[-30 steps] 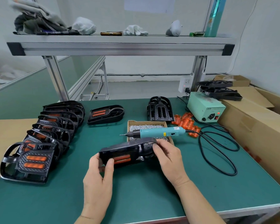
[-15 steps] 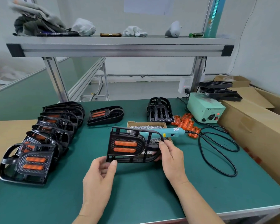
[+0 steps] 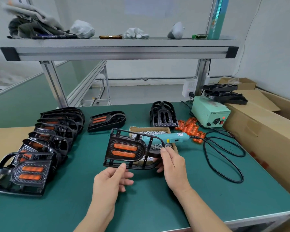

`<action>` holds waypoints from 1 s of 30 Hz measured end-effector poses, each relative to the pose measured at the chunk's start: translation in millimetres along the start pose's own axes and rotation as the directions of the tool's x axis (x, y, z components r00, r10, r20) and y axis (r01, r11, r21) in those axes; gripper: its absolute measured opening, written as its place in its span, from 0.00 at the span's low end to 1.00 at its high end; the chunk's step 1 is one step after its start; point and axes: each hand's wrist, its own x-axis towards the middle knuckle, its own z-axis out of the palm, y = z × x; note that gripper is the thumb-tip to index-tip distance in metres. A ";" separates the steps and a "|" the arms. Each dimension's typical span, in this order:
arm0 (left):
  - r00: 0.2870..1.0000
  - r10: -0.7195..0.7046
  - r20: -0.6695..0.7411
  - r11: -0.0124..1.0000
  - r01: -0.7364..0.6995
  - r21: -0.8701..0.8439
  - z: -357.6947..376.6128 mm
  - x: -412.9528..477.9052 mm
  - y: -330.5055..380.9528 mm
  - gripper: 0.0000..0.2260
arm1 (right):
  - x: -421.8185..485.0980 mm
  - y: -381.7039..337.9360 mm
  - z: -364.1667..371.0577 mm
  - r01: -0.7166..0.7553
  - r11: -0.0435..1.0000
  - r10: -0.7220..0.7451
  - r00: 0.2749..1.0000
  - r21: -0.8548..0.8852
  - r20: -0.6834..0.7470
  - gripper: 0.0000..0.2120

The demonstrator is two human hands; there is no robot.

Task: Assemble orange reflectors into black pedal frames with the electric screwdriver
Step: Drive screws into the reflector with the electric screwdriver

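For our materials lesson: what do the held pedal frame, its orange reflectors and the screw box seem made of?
Pedal frame: probably moulded black plastic, semi-gloss, fine mesh texture.
Orange reflectors: translucent glossy plastic, ribbed inside.
Screw box: plain brown cardboard, matte, raw-cut edges.

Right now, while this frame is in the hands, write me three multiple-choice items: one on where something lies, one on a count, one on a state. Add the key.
1. Where is the electric screwdriver?
A. standing upright
B. in a hand
C. lying across the screw box

2. How many orange reflector strips show in the held pedal frame?
A. two
B. one
C. four

3. How is that frame held?
A. lying flat, untouched
B. raised between left hand and right hand
C. by one hand only

Key: C, its teal body rests over the screws; A, two strips sit one above the other; B, both hands grip its edges.
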 end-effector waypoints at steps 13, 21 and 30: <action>0.990 -0.033 -0.135 0.976 0.003 -0.219 -16.5 19.8 45.0 0.07 | -3.1 -2.9 4.0 0.051 0.989 -0.021 0.978 -0.137 0.209 0.20; 0.979 -0.071 -0.189 0.978 0.031 -0.205 -35.1 74.1 76.9 0.10 | -5.6 -0.1 5.2 0.029 0.982 0.011 0.977 -0.187 0.212 0.16; 0.965 -0.199 -0.172 0.961 0.157 -0.229 -34.6 133.5 77.1 0.10 | -5.3 -3.9 6.0 0.005 0.974 0.042 0.978 -0.227 0.203 0.16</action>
